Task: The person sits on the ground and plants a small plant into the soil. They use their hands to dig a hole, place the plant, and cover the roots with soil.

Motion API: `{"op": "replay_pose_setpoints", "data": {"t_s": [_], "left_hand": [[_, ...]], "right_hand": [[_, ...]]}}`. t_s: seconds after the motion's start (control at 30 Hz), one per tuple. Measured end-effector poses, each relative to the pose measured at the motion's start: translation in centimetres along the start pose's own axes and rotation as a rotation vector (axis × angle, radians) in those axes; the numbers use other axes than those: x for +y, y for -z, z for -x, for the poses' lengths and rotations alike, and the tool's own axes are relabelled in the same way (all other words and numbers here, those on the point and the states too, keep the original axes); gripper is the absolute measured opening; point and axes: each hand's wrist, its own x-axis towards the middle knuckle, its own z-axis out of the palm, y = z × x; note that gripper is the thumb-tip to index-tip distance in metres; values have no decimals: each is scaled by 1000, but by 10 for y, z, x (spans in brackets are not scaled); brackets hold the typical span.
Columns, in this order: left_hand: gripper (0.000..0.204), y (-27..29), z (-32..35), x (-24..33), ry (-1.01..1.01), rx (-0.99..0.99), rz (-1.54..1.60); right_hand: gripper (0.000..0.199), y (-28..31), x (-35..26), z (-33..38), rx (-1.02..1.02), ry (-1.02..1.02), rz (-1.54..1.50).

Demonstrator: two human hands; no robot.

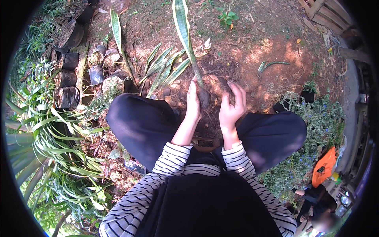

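Note:
A snake plant (182, 23) with one tall, yellow-edged leaf stands upright between my hands, its dark root ball (204, 98) low over the soil. My left hand (193, 102) is closed along the left side of the stem base and root ball. On the right, my right hand (233, 106) curls its fingers round a dark clump of soil (224, 85), a little apart from the root ball. Thin roots hang below the ball. Several cut snake plant leaves (167, 67) lie on the ground just beyond my left hand.
Black planting bags (68, 79) line the left, beside long-leaved green plants (59, 130). Another snake plant leaf (116, 29) leans near them. A small leaf piece (272, 64) lies on the bare soil. Low shrubs (312, 130), an orange bag (323, 168) and another person (318, 201) are at right.

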Motion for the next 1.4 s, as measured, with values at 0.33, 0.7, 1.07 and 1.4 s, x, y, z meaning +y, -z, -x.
{"op": "replay_pose_setpoints", "data": {"t_s": [0.33,0.7,1.07,1.4], "left_hand": [[62,-1,2,-4,38,-43,147],[49,7,-6,-3,-145,-256,169],[51,13,-3,7,-87,-236,42],[22,12,-7,1,-157,102,-170]], "right_hand": [[30,-13,5,16,-250,110,-46],[23,-11,1,12,-287,-13,-170],[24,-19,0,29,-335,17,67],[35,-5,-7,44,-453,-52,227]]}}
